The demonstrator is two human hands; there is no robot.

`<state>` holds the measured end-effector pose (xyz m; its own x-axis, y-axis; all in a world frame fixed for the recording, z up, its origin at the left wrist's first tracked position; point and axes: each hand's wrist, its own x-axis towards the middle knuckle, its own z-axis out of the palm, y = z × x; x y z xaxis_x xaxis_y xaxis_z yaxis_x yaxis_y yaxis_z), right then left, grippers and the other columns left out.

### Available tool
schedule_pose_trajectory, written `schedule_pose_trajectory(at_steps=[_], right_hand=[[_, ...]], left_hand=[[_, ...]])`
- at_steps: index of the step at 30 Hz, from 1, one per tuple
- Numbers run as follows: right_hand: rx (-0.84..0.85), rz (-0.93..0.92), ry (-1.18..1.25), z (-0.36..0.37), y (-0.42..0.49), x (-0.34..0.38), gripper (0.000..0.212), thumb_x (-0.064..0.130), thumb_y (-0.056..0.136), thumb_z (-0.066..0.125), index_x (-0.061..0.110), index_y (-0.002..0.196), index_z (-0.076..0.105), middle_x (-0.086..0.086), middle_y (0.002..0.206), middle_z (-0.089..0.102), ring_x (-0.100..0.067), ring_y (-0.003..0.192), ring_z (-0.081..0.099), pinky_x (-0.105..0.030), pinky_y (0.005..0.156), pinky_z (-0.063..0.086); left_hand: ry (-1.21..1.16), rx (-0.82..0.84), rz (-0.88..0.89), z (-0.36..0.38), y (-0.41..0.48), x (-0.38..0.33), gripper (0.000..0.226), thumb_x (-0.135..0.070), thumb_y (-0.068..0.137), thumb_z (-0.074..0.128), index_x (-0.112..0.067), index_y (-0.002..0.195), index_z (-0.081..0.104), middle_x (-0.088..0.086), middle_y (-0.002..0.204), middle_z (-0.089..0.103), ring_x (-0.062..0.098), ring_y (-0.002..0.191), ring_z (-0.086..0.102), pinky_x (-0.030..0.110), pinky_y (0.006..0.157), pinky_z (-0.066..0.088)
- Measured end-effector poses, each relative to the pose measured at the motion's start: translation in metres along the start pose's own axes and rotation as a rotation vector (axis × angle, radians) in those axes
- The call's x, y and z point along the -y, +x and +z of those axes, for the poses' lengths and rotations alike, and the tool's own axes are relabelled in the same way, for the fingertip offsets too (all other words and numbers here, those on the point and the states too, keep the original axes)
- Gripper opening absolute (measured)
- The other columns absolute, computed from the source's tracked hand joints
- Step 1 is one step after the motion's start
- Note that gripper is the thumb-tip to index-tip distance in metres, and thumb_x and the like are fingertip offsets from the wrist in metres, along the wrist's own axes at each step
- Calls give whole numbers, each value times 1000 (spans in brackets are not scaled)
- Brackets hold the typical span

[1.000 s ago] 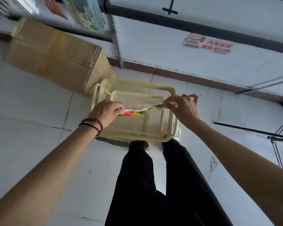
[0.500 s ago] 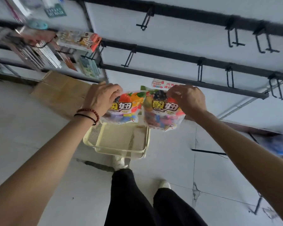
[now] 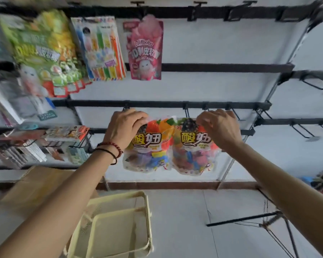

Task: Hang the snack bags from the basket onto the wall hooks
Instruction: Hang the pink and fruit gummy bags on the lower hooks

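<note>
Facing a white wall (image 3: 222, 40) crossed by black rails (image 3: 213, 67), I see packs hung upper left, a pink bag (image 3: 145, 51) among them; yellow basket (image 3: 117, 228) on the floor below; two snack bags held up side by side, edges touching, under a middle rail; left bag (image 3: 147, 151) pinched at its top by the left hand (image 3: 125, 127), fingers curled; right bag (image 3: 194, 151) gripped likewise by the right hand (image 3: 220, 129); a hook (image 3: 186, 112) shows between the hands; can't tell if either bag is on one.
</note>
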<state>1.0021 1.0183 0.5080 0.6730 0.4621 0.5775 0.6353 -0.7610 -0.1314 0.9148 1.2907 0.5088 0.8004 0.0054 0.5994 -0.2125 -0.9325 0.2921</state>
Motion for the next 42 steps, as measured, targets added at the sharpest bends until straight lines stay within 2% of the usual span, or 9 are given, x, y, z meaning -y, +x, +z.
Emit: schedule_pose_trajectory(at_steps=[6, 13, 16, 19, 21, 24, 28, 35, 42], right_hand=[[-125, 73, -43, -46, 39, -19, 16, 23, 94, 53, 21, 93, 70, 4, 96, 72, -21, 84, 59, -33, 76, 37], [-278, 85, -4, -83, 92, -54, 14, 17, 93, 54, 21, 92, 68, 6, 95, 71, -21, 85, 55, -31, 74, 24], [-264, 94, 21, -88, 115, -76, 18, 17, 95, 50, 19, 96, 68, 4, 96, 71, -20, 84, 53, -32, 75, 25], [-238, 109, 36, -88, 133, -94, 20, 15, 94, 50, 20, 99, 68, 5, 100, 71, -20, 88, 54, -34, 79, 28], [-215, 114, 46, -87, 142, -103, 20, 14, 94, 49, 20, 98, 68, 6, 101, 70, -19, 89, 54, -35, 81, 29], [-192, 109, 26, -80, 154, -113, 20, 14, 93, 50, 20, 97, 69, 6, 103, 70, -19, 90, 55, -35, 80, 28], [-216, 155, 63, -73, 168, -122, 20, 18, 93, 51, 23, 96, 69, 7, 102, 71, -16, 88, 52, -31, 76, 22], [-226, 211, 142, -65, 176, -134, 18, 25, 95, 50, 25, 98, 68, 7, 97, 71, -11, 84, 46, -29, 78, 19], [-218, 173, 82, -60, 182, -133, 19, 24, 94, 50, 29, 95, 69, 11, 99, 71, -14, 90, 52, -30, 77, 19]], left_hand=[[-84, -96, 120, -16, 67, -37, 16, -26, 86, 63, -17, 97, 71, -2, 95, 72, 14, 84, 66, 32, 79, 52], [-97, -134, 186, -20, 148, -72, 14, -17, 87, 64, -14, 98, 71, 1, 95, 70, 6, 83, 54, 10, 72, 39], [-67, -186, 192, -13, 172, -82, 14, -22, 84, 67, -20, 96, 72, -5, 91, 71, 6, 77, 54, 25, 71, 47], [-1, -252, 136, -9, 193, -87, 12, -33, 81, 69, -30, 93, 73, -18, 76, 65, 3, 64, 48, 20, 60, 36], [-63, -274, 73, -7, 206, -88, 13, -37, 81, 69, -32, 92, 71, -24, 75, 63, 6, 61, 58, 21, 54, 44], [-188, -327, -25, -7, 225, -90, 15, -41, 77, 72, -33, 87, 64, -22, 76, 66, 7, 68, 66, 33, 60, 55], [-181, -356, -99, -12, 251, -96, 26, -46, 72, 75, -30, 81, 56, -21, 74, 68, -4, 69, 62, 19, 56, 47], [-226, -374, -128, -12, 279, -91, 31, -51, 68, 76, -31, 78, 54, -25, 68, 63, -2, 73, 63, 34, 71, 54], [-328, -306, -168, -9, 289, -95, 43, -43, 67, 80, -24, 87, 47, -21, 72, 60, 6, 72, 64, 25, 61, 49]])
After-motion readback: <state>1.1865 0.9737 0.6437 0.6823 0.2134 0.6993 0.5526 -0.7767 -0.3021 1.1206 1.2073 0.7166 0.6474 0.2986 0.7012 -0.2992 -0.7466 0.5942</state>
